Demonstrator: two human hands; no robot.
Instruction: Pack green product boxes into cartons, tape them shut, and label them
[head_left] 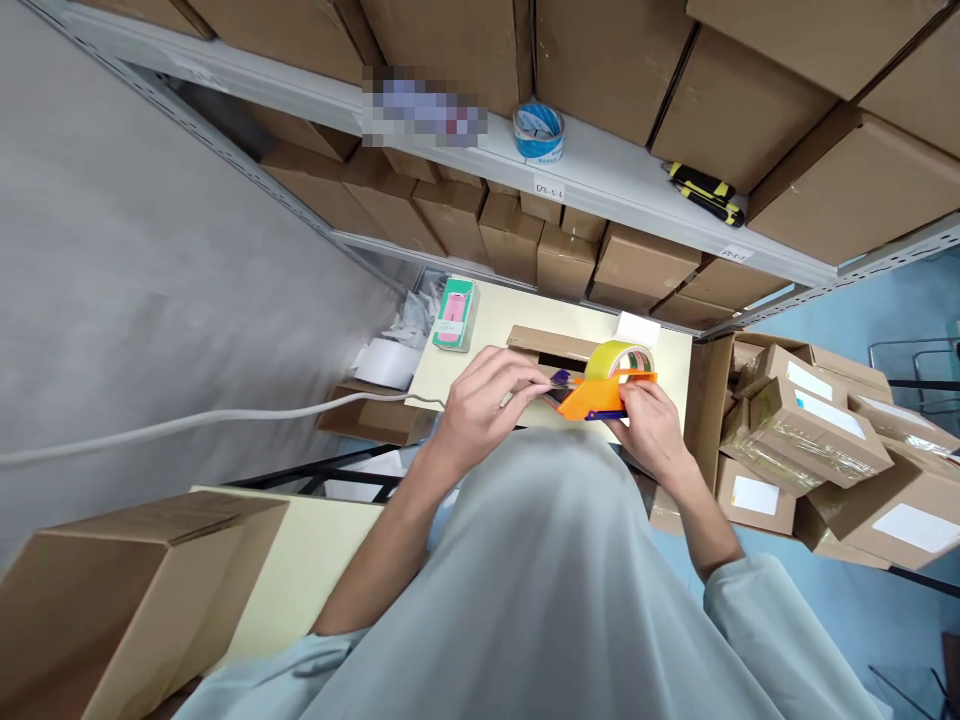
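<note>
Our right hand fingers clamp the light, rigid orange tape dispenser by its body; left hand fingers pinch its thin, sticky tape end over the cardboard box.

Count on view — one orange tape dispenser, one blue-and-white tape roll, one green-and-pink packet, one yellow-and-black tool, two hands — left, right.
</note>
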